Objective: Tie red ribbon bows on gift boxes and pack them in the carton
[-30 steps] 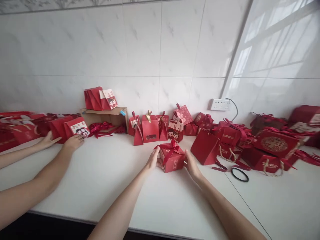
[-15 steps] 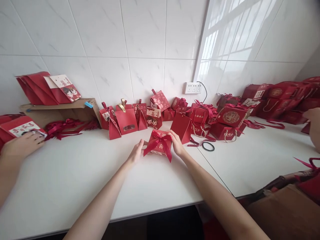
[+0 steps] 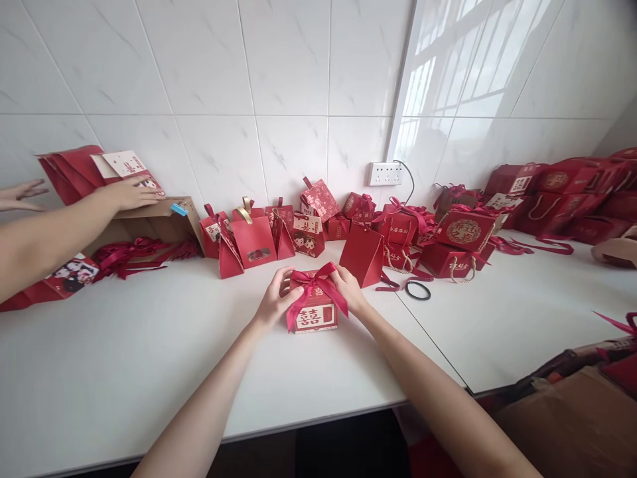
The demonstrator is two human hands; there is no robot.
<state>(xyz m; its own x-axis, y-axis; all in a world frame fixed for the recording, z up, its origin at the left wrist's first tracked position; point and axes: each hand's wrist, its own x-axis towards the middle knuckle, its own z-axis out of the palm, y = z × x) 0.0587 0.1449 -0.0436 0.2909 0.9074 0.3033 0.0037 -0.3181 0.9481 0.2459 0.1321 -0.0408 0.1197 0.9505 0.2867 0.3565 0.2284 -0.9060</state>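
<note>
A small red gift box point(image 3: 316, 317) with a white front panel and a dark pink ribbon bow point(image 3: 314, 283) on top sits on the white table in front of me. My left hand point(image 3: 279, 297) is curled against its left side, thumb near the bow. On the other side, my right hand point(image 3: 349, 289) holds the box near its top right, the fingertips partly behind the ribbon. Just behind my right hand stands a tall red folded box point(image 3: 362, 253).
Red boxes and bags line the wall. A black ring point(image 3: 417, 290) lies right of my hands. At the left, a co-worker's hand point(image 3: 130, 194) rests over flat bags above a cardboard box point(image 3: 192, 226). Another person's hand point(image 3: 617, 249) shows at the far right.
The gift box now stands with its white front panel towards me, and my left hand has moved up its side. The co-worker's hand at the left has risen to the upper bags.
</note>
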